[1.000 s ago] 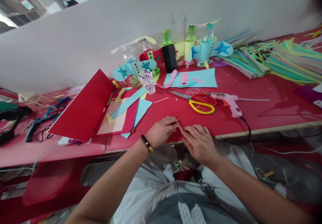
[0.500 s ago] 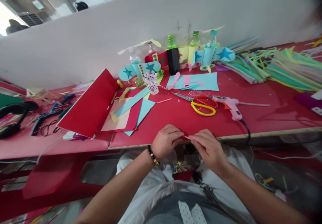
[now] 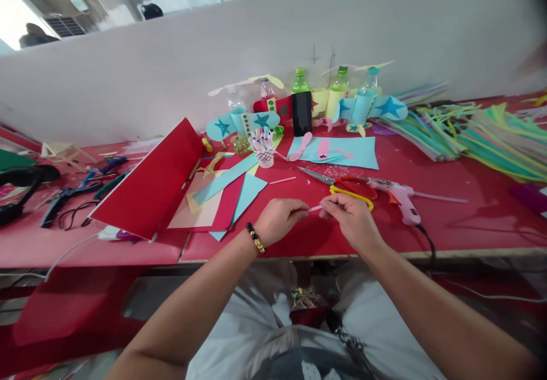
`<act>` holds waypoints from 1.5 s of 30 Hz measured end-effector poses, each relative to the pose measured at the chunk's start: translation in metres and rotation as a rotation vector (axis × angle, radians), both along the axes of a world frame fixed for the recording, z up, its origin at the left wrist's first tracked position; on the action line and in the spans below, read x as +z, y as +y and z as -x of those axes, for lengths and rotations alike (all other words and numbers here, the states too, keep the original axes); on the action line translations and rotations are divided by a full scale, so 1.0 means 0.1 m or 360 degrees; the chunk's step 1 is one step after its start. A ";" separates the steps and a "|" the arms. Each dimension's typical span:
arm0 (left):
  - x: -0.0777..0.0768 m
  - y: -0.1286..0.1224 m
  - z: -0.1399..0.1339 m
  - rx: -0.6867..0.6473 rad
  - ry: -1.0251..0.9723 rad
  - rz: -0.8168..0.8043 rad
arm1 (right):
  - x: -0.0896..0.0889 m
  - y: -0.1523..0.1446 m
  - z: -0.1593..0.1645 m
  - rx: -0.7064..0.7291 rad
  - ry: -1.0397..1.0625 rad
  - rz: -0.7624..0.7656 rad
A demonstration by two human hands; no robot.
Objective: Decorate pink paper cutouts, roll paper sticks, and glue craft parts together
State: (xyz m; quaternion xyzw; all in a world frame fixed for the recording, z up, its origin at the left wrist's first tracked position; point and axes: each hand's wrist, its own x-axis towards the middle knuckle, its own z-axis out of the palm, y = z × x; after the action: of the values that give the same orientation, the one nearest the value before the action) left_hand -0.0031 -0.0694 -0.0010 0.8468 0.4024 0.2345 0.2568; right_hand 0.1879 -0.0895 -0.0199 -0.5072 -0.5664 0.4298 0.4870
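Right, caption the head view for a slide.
Left hand and right hand pinch a pink strip over a red table, near scissors and a pink glue gun.

Pretty clearly a craft workshop of some sort. The long red desk [image 3: 307,240] is loaded with maker stuff: a pale pink plastic hot-glue gun [image 3: 396,190], big scissors with red and yellow handles [image 3: 330,181], light-blue paper sheets [image 3: 365,147], thick bundles of pastel strips [image 3: 499,143], plus clear plastic bottles dressed up with star-marked paper wings [image 3: 363,107] along the plain grey wall [image 3: 128,84].
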 end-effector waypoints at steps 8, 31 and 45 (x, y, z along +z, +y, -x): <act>-0.10 0.65 0.04 0.0186 -0.0139 -0.0159 | 0.06 0.75 0.29 0.0069 0.0116 -0.0024; -0.16 0.72 0.18 0.0141 -0.0060 -0.0091 | -0.03 0.89 0.22 -0.0134 0.0353 0.0176; -0.17 0.67 0.13 0.0203 -0.0230 -0.0005 | -0.06 0.85 0.29 0.0166 0.0043 0.0072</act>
State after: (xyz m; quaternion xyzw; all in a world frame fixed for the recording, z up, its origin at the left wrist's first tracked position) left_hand -0.0156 -0.0021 -0.0179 0.8007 0.4357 0.3114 0.2684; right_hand 0.1586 -0.0041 -0.0255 -0.4821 -0.5755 0.4740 0.4601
